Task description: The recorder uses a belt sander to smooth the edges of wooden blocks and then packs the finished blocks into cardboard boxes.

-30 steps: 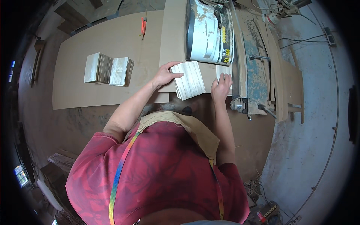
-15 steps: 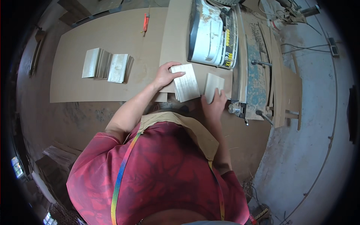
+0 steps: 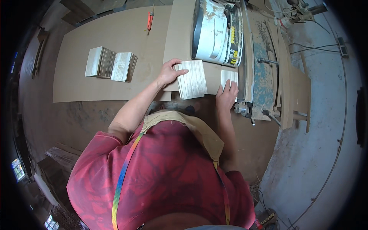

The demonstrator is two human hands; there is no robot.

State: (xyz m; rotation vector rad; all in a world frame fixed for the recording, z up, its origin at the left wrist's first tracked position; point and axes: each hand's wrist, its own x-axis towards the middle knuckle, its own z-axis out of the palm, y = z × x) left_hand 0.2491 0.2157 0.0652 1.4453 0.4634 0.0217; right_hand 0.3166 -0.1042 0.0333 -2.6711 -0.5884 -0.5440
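My left hand [image 3: 169, 74] grips a fanned stack of thin pale wooden boards [image 3: 193, 80] by its left edge, thumb on top. The stack's near end sticks out past the near edge of the brown sheet [image 3: 177, 34]. To its right, my right hand [image 3: 226, 95] has its fingers on a single thin board [image 3: 228, 74], held flat beside the machine bed. Its fingers cover the near part of that board, so the thumb's grip is partly hidden.
Two more board stacks [image 3: 100, 62] lean on the left of the brown table sheet [image 3: 73, 90]. A red-handled tool [image 3: 150, 21] lies at the back. A white machine housing [image 3: 214, 34] and a worn blue machine bed [image 3: 262, 84] stand on the right.
My right hand has moved right with the single board, closer to the machine bed. The stack in my left hand has turned straighter and spread out a little.
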